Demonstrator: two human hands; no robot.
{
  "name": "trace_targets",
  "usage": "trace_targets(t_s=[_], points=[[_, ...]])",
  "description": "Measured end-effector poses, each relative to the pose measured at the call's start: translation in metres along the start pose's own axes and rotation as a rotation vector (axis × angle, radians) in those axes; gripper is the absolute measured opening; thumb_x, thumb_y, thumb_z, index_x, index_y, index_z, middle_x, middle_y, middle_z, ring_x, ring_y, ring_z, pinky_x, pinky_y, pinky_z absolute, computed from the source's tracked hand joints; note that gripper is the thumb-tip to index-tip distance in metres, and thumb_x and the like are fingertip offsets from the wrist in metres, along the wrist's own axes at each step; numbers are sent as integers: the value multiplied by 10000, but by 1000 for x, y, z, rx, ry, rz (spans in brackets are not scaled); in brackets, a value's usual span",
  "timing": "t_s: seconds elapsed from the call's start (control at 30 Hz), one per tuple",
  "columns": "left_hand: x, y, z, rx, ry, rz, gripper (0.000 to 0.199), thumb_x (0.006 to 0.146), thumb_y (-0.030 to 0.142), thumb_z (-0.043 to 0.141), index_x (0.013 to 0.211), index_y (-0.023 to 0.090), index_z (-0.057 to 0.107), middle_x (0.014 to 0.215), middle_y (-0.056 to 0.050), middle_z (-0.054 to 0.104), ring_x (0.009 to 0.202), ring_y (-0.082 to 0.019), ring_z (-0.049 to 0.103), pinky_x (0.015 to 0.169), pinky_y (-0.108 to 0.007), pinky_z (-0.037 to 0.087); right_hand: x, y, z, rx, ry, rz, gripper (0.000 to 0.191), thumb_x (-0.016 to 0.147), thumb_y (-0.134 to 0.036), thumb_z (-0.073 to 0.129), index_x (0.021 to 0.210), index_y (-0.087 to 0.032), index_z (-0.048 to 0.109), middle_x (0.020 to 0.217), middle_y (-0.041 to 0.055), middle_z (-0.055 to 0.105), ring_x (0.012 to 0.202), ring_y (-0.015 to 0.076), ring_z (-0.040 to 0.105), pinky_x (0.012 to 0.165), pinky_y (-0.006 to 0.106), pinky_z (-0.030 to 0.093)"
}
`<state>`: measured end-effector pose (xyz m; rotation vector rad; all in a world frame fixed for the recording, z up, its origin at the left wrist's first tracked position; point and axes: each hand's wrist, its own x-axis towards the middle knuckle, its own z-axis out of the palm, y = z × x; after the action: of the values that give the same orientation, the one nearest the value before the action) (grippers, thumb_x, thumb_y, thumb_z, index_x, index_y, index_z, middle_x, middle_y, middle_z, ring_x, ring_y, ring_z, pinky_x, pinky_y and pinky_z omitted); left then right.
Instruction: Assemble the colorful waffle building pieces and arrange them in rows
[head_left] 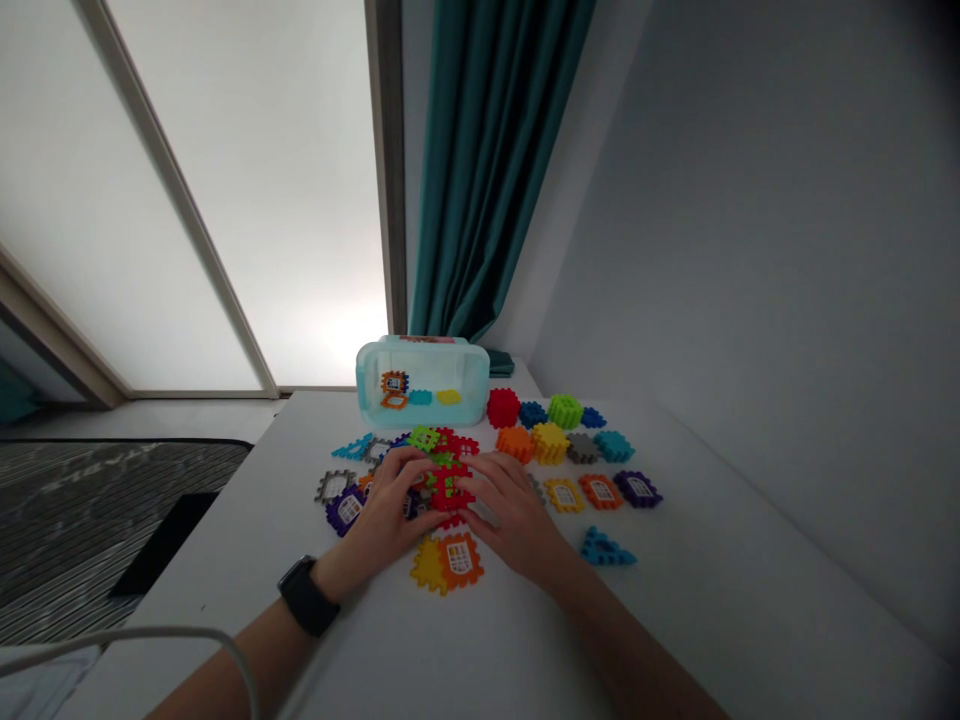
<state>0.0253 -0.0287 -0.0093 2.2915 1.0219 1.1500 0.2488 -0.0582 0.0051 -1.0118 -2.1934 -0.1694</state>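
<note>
On the white table, a red toothed building tile with a green one against it lies between my two hands. My left hand, a dark watch on its wrist, curls its fingers and thumb around the left side of the red tile. From the right, my right hand has its fingertips and thumb at the red tile's other edge. A pile of mixed tiles lies under and behind my left hand, partly hidden. Nearer me, a yellow tile overlaps an orange window tile.
A pale blue plastic bin lies on its side at the back, a few tiles inside. To the right are colour-sorted stacks, including a red stack and a yellow stack. A blue triangular tile lies nearer. A white cable crosses the lower left.
</note>
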Motion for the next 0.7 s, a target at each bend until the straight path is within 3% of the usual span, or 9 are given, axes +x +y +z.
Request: trace_targets(t_s=[0.37, 0.57, 0.7], points=[[15, 12, 3, 10, -45, -32, 443, 862, 365, 725, 1246, 241, 540, 1250, -113, 569, 1192, -303, 548, 1030, -496, 456, 2, 7, -11, 24, 30, 55, 318, 912, -197, 620, 1225, -254, 612, 1289, 112, 641, 1247, 286, 557, 1055, 535, 488], [39, 4, 12, -15, -127, 12, 732, 832, 363, 740, 1447, 209, 374, 1190, -115, 621, 1087, -285, 606, 967, -463, 492, 5, 29, -26, -13, 32, 130, 302, 910, -198, 610, 1207, -245, 623, 1274, 109, 652, 1260, 293, 546, 1073, 560, 461], [60, 2, 20, 87, -163, 86, 417, 911, 315, 606, 1310, 212, 540, 1220, -120, 616, 1136, -291, 588, 993, -461, 471, 0, 55, -38, -33, 56, 166, 287, 922, -211, 595, 1204, -252, 630, 1278, 106, 654, 1256, 283, 555, 1084, 558, 450]])
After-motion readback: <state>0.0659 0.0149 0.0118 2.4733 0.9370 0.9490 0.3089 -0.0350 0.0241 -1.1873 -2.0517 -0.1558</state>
